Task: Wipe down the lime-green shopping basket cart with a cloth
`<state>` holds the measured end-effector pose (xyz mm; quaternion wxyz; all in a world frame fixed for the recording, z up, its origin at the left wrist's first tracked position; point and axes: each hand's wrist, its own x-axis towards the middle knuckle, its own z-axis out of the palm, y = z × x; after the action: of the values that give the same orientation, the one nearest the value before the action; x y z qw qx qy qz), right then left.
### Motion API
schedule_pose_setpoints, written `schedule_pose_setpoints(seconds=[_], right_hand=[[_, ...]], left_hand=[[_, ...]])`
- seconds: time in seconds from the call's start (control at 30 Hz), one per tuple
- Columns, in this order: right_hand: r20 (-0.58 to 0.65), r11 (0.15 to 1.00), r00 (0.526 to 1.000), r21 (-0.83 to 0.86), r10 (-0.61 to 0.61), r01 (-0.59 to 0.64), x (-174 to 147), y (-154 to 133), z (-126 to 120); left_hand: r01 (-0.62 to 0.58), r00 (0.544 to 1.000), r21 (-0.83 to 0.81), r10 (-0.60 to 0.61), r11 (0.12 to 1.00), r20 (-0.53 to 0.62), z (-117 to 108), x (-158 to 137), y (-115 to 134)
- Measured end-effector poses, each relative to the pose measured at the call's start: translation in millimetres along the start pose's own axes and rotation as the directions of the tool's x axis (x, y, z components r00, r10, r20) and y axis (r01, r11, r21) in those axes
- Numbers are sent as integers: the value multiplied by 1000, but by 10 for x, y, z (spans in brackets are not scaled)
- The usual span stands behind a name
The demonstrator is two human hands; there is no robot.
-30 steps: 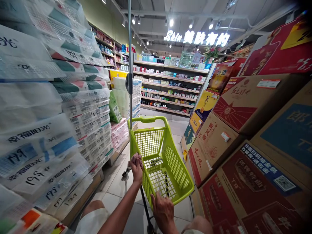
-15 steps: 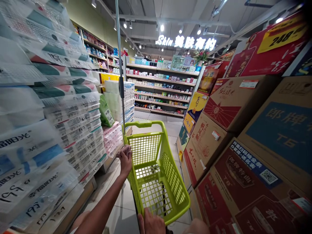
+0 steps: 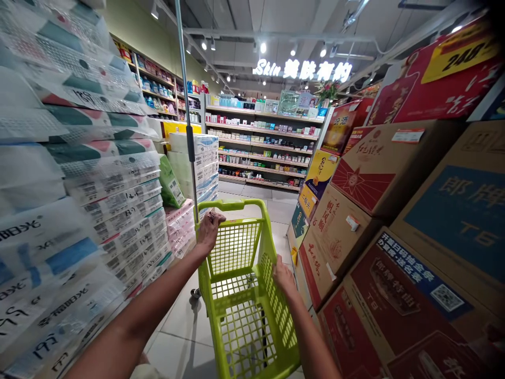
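Observation:
A lime-green plastic shopping cart (image 3: 246,295) with latticed walls stands in front of me, and its floor grid shows through with nothing lying on it. At the cart's far left corner, my left hand (image 3: 211,227) is closed over the rim, close to the foot of a tall metal pole (image 3: 190,142). My right hand (image 3: 283,275) grips the right side rim, its fingertips partly hidden behind the edge. Beyond both hands, the raised green handle bar (image 3: 232,203) spans the far end.
Stacked packs of paper tissue (image 3: 118,205) wall the left side. Cardboard liquor cartons (image 3: 379,168) rise close on the right. A pale tiled floor (image 3: 272,208) runs between them to shelves of small cosmetics (image 3: 260,139) ahead. One cart wheel (image 3: 195,293) shows at the left.
My right hand has gone from the cart's near rim to its right side rim. My left hand has slid forward to the far left corner. The cart has shifted slightly left and nearer.

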<state>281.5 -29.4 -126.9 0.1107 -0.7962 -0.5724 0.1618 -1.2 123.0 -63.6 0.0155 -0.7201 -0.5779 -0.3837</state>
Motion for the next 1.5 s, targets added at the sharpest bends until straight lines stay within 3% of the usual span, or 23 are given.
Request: schedule_pose_setpoints(seconds=[0.1, 0.2, 0.3, 0.4, 0.53, 0.67, 0.83, 0.9, 0.97, 1.13, 1.23, 1.33, 1.5], right_hand=[[2, 1000, 1000, -5, 1, -1, -47, -1, 118], [6, 1000, 1000, -2, 18, -18, -113, -29, 199], [8, 999, 999, -2, 45, -44, -221, -69, 263], [8, 998, 998, -8, 57, -57, -362, -125, 288], [7, 998, 998, -9, 58, -58, -516, -226, 267], [18, 998, 998, -16, 64, -63, -595, -319, 236], [6, 996, 996, -16, 86, -85, -638, -377, 209], [-7, 996, 997, -20, 83, -83, -642, -362, 199], [-15, 996, 996, -24, 83, -83, -640, -325, 186], [-12, 996, 997, -28, 79, -79, -633, -239, 167], [-10, 997, 998, -31, 66, -66, -630, -258, 171], [9, 997, 997, -25, 72, -72, -619, -303, 174], [8, 995, 996, -41, 94, -93, -612, -314, 182]], left_hand=[[75, 980, 256, -119, 964, 159, 125, 87, -81], [100, 964, 289, -165, 952, 210, 152, 95, -150], [49, 956, 297, -131, 954, 261, 103, 84, -189], [1, 963, 347, -94, 938, 253, 47, 107, -205], [85, 965, 389, -173, 917, 197, 42, 163, -136], [90, 949, 268, -164, 959, 269, 225, 139, 225], [-84, 932, 114, 38, 990, 360, 729, -19, 998], [-117, 928, 80, 80, 990, 365, 795, -48, 1103], [-113, 931, 94, 72, 989, 359, 698, -28, 959], [36, 948, 344, -141, 938, 286, 112, 104, 60], [79, 950, 451, -204, 889, 236, 28, 131, -118], [41, 962, 379, -138, 925, 233, 323, 105, 152], [-143, 958, 133, 103, 981, 266, 1031, 79, 970]])
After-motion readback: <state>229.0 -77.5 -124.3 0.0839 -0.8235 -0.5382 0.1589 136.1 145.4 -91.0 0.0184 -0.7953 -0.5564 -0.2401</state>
